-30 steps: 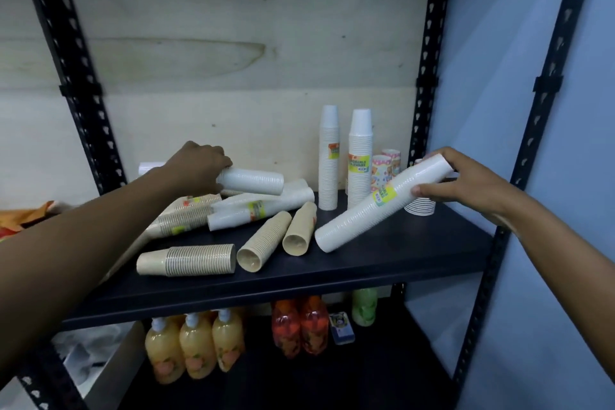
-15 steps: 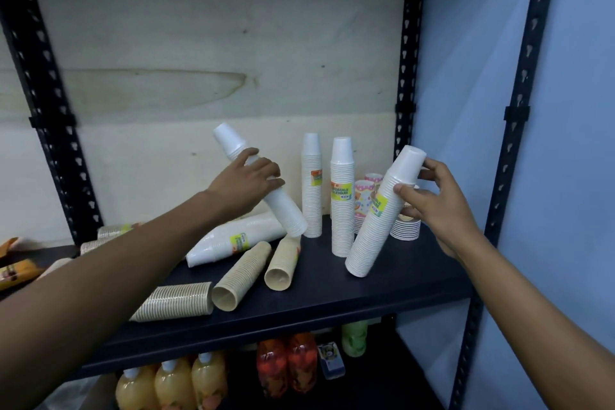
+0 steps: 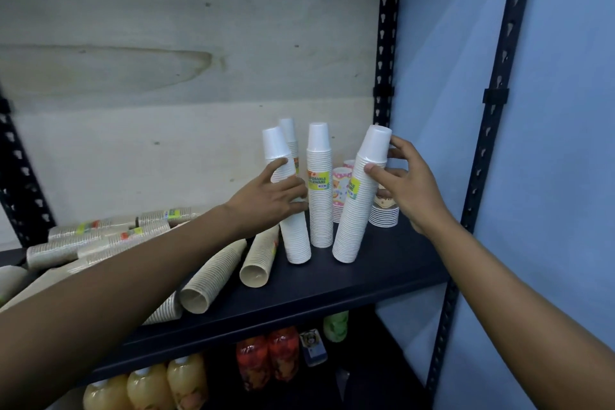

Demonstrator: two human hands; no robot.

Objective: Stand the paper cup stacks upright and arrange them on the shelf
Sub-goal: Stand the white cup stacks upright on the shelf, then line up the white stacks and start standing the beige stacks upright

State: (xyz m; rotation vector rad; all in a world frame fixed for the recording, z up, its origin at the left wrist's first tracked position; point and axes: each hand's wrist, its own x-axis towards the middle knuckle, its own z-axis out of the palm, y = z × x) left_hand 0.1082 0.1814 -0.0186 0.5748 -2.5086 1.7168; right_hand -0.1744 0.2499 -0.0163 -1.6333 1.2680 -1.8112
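On the dark shelf (image 3: 382,273) my left hand (image 3: 269,200) grips a white cup stack (image 3: 296,240) that leans slightly left, its base on the shelf. My right hand (image 3: 406,186) holds a second white cup stack (image 3: 352,220) near its top; this one tilts right and carries a yellow label. Between and behind them two white stacks (image 3: 320,206) stand upright. Several beige cup stacks (image 3: 216,276) lie on their sides to the left, another (image 3: 259,256) beside them.
Patterned cups (image 3: 341,183) and a short pile of cups (image 3: 384,218) stand at the back right by the black upright post (image 3: 384,76). More lying stacks (image 3: 100,236) fill the shelf's left. Juice bottles (image 3: 149,389) sit on the lower shelf. A blue wall is on the right.
Both hands have swung their white stacks from steep tilts to nearly upright with the bases on the shelf. The left stack has come down beside the standing ones.
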